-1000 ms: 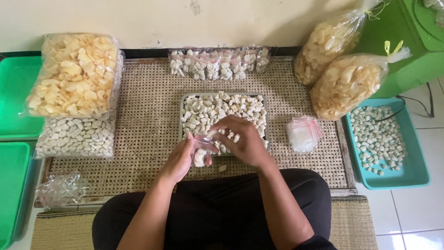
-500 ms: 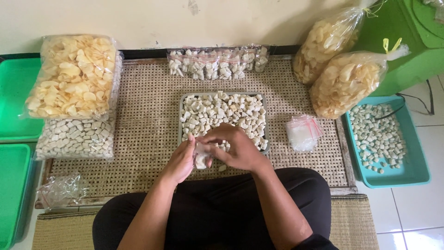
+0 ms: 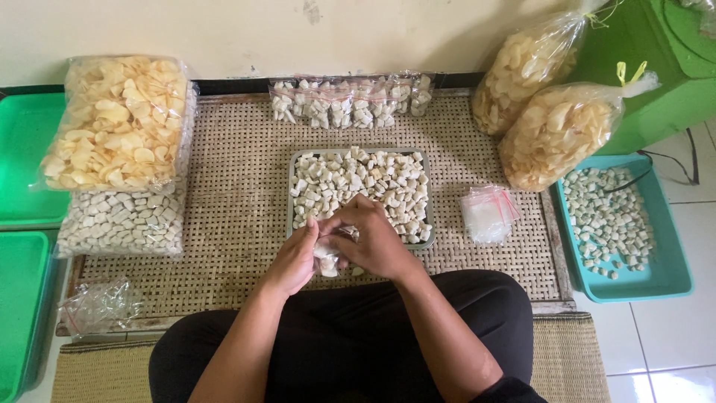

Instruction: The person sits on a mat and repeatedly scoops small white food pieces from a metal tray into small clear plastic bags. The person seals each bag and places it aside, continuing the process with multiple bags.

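I see both hands meeting at the metal tray's [image 3: 292,195] six o'clock edge, a small clear bag [image 3: 327,254] of white pieces pinched between them. My left hand [image 3: 293,259] grips it at nine o'clock; my right hand [image 3: 375,242] curls over from three o'clock, fingers seemingly closed on its mouth.

Right hand [image 3: 373,242] now drawn back off the metal tray [image 3: 292,195] — a second ago reaching in among the white pieces — and closed against the left hand [image 3: 292,261] around the small clear bag [image 3: 328,257].
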